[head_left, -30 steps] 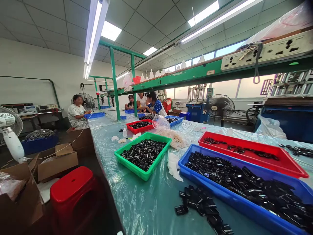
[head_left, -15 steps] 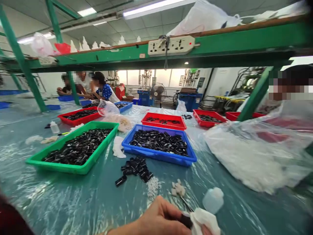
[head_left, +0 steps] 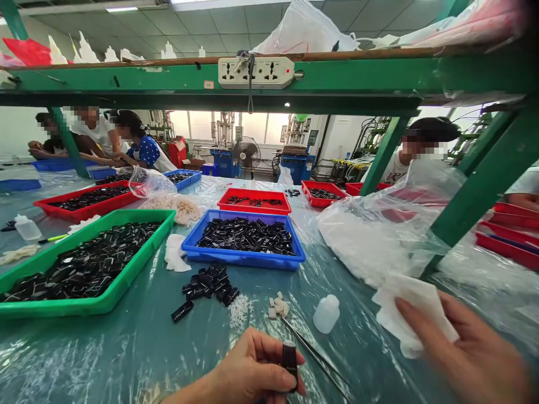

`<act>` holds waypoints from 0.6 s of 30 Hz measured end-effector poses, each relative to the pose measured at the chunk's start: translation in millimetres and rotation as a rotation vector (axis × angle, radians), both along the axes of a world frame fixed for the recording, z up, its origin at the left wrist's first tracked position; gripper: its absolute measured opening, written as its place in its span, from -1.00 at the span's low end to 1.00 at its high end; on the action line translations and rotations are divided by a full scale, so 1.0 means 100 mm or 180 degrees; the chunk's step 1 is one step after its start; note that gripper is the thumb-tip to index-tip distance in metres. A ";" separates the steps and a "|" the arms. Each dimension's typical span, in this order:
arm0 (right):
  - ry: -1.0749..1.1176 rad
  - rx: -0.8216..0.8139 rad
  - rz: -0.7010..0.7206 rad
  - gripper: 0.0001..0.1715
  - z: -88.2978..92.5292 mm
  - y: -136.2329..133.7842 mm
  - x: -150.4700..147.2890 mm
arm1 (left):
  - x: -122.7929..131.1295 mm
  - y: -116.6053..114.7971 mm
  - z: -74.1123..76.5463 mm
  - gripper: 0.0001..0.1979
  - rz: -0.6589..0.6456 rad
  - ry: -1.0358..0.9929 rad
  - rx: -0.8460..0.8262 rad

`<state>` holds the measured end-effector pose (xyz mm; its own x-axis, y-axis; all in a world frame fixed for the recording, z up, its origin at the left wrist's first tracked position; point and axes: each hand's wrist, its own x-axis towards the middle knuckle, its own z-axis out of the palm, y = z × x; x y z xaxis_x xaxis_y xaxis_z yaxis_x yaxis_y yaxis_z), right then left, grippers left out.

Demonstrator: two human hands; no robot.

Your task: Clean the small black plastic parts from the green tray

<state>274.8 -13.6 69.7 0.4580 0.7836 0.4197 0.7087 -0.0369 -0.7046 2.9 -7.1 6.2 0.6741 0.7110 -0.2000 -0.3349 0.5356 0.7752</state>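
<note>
My left hand [head_left: 252, 367] is closed around a small black plastic piece [head_left: 289, 359] with a pale top end, held upright at the lower middle. On the right, my right hand [head_left: 471, 336] pinches a folded white cloth or tissue [head_left: 415, 311], apart from the black piece. Tweezers [head_left: 314, 353] lie on the table between the hands. Their tips touch a little heap of cream-coloured blocks [head_left: 278, 306]. Beside it is a scatter of tiny white bits [head_left: 241, 312]. A translucent white bottle [head_left: 327, 314] stands nearby, and loose black pieces [head_left: 210, 286] are piled farther left.
A blue tray [head_left: 244, 261] and a green tray [head_left: 88, 306] hold many black pieces. Behind is a red tray [head_left: 252, 209]. A large clear bag [head_left: 362, 241] lies at right by a green post [head_left: 475, 185]. Overhead runs a green shelf [head_left: 147, 79]. Other people sit farther off.
My right hand has moved right with the white cloth, away from the black piece in my left hand. The view has shifted right, so the trays appear farther left.
</note>
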 end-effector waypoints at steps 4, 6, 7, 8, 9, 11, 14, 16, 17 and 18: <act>-0.0887 -0.0785 0.0387 -0.13 -0.03 0.34 0.18 | -0.01 -0.02 0.10 -0.63 -0.0141 0.0032 -0.0129; -0.1061 -0.0879 0.0634 -0.10 -0.18 0.43 0.22 | 0.00 -0.01 0.13 -0.63 -0.0117 -0.0058 -0.0201; -0.1092 -0.0922 0.0734 -0.12 -0.25 0.44 0.23 | 0.00 -0.01 0.13 -0.63 -0.0111 -0.0135 -0.0242; -0.1130 -0.0953 0.0797 -0.13 -0.32 0.45 0.24 | 0.00 0.00 0.13 -0.63 -0.0121 -0.0218 -0.0282; -0.1177 -0.0972 0.0826 -0.15 -0.37 0.44 0.25 | 0.00 0.00 0.13 -0.63 -0.0142 -0.0292 -0.0314; -0.1285 -0.0949 0.0800 -0.19 -0.39 0.42 0.26 | 0.01 0.01 0.12 -0.63 -0.0175 -0.0361 -0.0349; -0.1465 -0.0808 0.0709 -0.31 -0.24 0.37 0.28 | 0.00 0.01 0.12 -0.65 -0.0163 -0.0279 -0.0338; -0.1551 -0.0693 0.0595 -0.46 -0.05 0.27 0.22 | 0.00 0.00 0.13 -0.65 -0.0116 -0.0159 -0.0277; -0.1583 -0.0606 0.0559 -0.54 0.06 0.19 0.15 | 0.00 -0.01 0.14 -0.64 -0.0087 -0.0098 -0.0240; -0.1606 -0.0512 0.0547 -0.60 0.17 0.09 0.05 | 0.00 -0.01 0.14 -0.64 -0.0062 -0.0041 -0.0197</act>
